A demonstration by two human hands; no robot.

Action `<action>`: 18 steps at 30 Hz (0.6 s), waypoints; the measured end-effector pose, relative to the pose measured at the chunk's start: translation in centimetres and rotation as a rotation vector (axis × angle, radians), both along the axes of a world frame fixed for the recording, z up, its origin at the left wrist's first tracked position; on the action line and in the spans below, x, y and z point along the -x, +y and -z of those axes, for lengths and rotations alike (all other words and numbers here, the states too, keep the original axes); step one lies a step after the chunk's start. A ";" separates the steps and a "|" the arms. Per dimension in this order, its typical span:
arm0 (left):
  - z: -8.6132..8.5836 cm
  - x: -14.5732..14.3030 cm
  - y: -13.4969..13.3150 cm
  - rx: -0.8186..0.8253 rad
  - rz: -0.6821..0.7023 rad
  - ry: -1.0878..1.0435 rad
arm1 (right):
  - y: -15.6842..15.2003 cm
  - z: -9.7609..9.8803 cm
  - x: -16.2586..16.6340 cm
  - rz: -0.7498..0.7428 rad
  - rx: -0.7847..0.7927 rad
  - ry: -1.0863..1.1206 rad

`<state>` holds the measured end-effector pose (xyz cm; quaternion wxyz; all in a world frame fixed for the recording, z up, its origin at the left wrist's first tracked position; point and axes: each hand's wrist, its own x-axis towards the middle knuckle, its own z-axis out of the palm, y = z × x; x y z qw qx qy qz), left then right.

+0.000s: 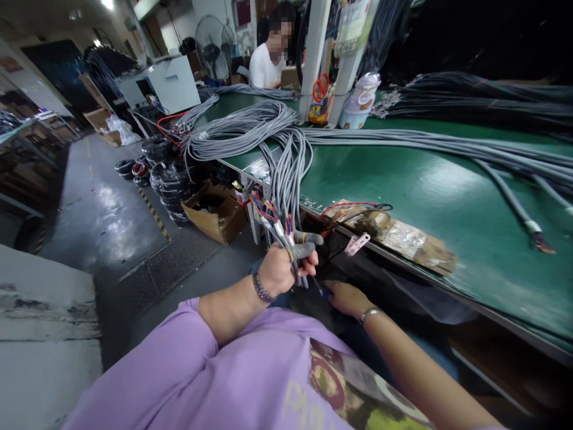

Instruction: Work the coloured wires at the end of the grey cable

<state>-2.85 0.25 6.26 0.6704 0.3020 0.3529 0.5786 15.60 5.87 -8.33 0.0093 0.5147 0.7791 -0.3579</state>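
My left hand [286, 266] is closed around a bundle of grey cables [286, 173] hanging over the table edge. Coloured inner wires [270, 212] fan out of the cable ends above my fist, and grey covers sit on my thumb and a finger. Lower and to the right, my right hand [348, 297] is closed beside the bundle, below the table edge. A small blue piece [326, 293] shows at its fingertips; its kind cannot be made out. Between hands and tabletop, a pink clip-like piece [357, 243] juts from the edge.
On the green table [430, 179] lie coiled grey cables [242, 128], a taped board [403, 239] and a cup [359, 98]. Posts [316, 60] rise from it. A cardboard box [215, 212] and black-wrapped coils [168, 185] stand on the floor. A person [266, 63] sits opposite.
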 end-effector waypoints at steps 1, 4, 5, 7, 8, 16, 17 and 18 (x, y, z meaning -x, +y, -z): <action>0.4 -0.1 -0.2 0.036 0.053 0.038 | -0.1 -0.2 -0.4 0.013 -0.032 -0.010; 2.3 -0.2 -0.4 0.135 0.187 0.147 | -1.1 -1.7 -1.3 0.056 -0.113 0.048; 3.0 -0.3 -0.5 0.163 0.198 0.180 | -1.6 -2.5 -1.4 0.108 -0.162 0.136; 4.4 -0.5 -0.4 0.207 0.211 0.244 | -2.8 -4.5 -1.3 0.254 -0.241 0.383; 5.0 -0.6 -0.4 0.214 0.216 0.265 | -3.4 -5.6 -1.1 0.300 -0.267 0.513; 6.5 -2.5 -0.5 0.104 0.332 0.263 | -5.4 -10.3 1.3 0.301 -0.268 0.790; 6.3 -2.5 -0.6 0.096 0.359 0.273 | -5.2 -10.2 1.3 0.320 -0.271 0.793; 6.0 -2.4 -0.6 0.089 0.383 0.279 | -5.0 -10.2 1.1 0.341 -0.253 0.809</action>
